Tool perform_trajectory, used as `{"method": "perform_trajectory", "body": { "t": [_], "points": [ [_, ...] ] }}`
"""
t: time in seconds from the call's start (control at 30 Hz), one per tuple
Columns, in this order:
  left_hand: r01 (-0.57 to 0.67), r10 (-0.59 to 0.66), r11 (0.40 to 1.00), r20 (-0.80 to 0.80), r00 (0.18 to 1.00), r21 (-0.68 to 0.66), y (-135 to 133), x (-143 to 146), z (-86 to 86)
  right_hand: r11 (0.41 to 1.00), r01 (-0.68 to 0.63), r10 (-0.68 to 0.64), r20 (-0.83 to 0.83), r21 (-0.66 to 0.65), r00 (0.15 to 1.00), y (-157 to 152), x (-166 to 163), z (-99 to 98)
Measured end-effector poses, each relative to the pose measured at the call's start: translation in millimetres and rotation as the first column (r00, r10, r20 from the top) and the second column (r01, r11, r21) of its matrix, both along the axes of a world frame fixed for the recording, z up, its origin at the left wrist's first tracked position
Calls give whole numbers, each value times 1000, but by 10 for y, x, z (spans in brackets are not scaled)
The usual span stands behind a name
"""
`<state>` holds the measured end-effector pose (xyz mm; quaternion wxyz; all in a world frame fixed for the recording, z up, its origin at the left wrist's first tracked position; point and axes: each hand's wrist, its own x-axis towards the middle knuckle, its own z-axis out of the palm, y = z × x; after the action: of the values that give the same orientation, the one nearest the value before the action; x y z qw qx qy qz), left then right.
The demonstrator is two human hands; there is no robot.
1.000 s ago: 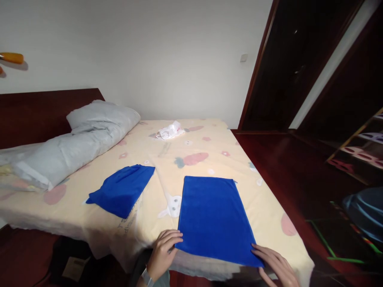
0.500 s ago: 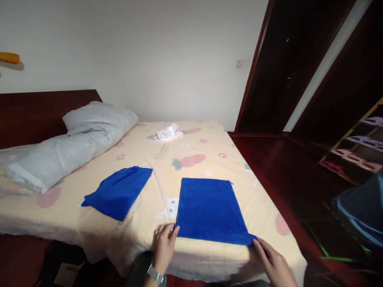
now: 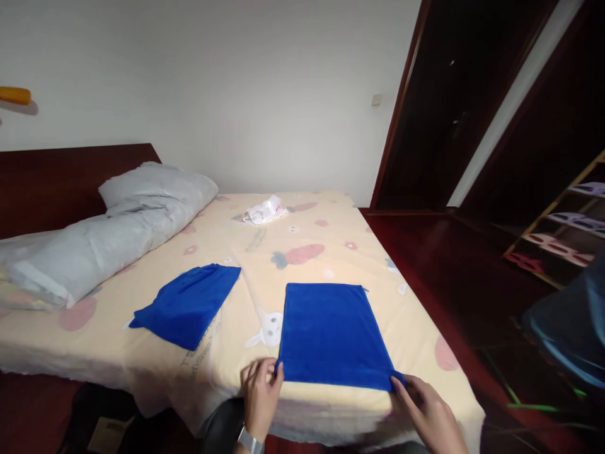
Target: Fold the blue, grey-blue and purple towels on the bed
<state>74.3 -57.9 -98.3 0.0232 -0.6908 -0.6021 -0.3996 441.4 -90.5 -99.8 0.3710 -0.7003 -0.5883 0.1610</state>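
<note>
A blue cloth [image 3: 331, 331] lies spread flat near the front edge of the bed, roughly square in outline. My left hand [image 3: 263, 388] pinches its near left corner between thumb and fingers. At the near right corner, my right hand [image 3: 425, 403] is closed on the fabric, a little of which bunches at the fingertips. To the left, a second blue cloth [image 3: 191, 306] rests crumpled and partly folded, with neither hand touching it.
The bed [image 3: 302, 233] has a cream sheet with carrot and rabbit prints. A white plastic bag [image 3: 265, 210] lies toward the wall. A grey quilt [image 3: 127, 227] is heaped at left against the dark headboard [image 3: 75, 180]. A shoe rack [image 3: 562, 233] stands at right.
The near edge of the blue cloth has come slightly toward me and lies flatter. My right hand has shifted a little left, still on its corner.
</note>
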Motion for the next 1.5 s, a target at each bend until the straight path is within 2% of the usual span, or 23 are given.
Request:
{"method": "perform_trajectory", "body": {
  "t": [0.13, 0.3, 0.4, 0.5, 0.57, 0.67, 0.77, 0.83, 0.93, 1.1, 1.3, 1.4, 1.5],
  "points": [
    [-2, 3, 999, -25, 1000, 41, 10, 34, 14, 1000, -2, 5, 110, -25, 994, 40, -40, 16],
    [3, 8, 997, -125, 992, 83, 49, 11, 60, 1000, 26, -25, 312, 2, 950, 138, -91, -76],
    [11, 14, 992, -192, 981, 129, 5, 11, 142, 997, 26, -59, 459, 79, 886, 141, -97, -80],
    [126, -80, 977, -257, 963, 169, -107, 132, 225, 967, 20, -165, 566, 253, 808, 72, -239, 13],
    [271, -205, 948, -331, 921, 166, -179, 293, 250, 932, -114, -111, 571, 343, 813, 12, -459, 102],
    [455, -357, 883, -461, 812, 117, -207, 541, 228, 847, -428, 164, 610, 317, 776, -26, -865, 199],
    [470, -378, 882, -537, 754, 39, -135, 593, 173, 811, -532, 265, 658, 243, 705, 20, -1051, 189],
    [442, -369, 897, -570, 734, -13, -77, 480, 137, 826, -517, 260, 661, 226, 704, 56, -952, 124],
    [401, -360, 913, -595, 718, -69, -46, 214, 94, 858, -467, 240, 637, 214, 733, 59, -579, -16],
    [331, -339, 936, -574, 745, -122, -97, -68, 54, 874, -460, 285, 601, 158, 747, 26, -60, -207],
    [378, -421, 907, -418, 805, -186, 37, -139, 186, 887, -441, 299, 562, 133, 771, 143, 50, -267],
    [436, -451, 888, -456, 767, -145, 126, -170, 294, 889, -434, 281, 575, 145, 768, 205, 105, -247],
    [496, -457, 865, -524, 718, -74, 120, -211, 346, 845, -489, 250, 646, 218, 721, 176, 197, -238]
  ]
}}
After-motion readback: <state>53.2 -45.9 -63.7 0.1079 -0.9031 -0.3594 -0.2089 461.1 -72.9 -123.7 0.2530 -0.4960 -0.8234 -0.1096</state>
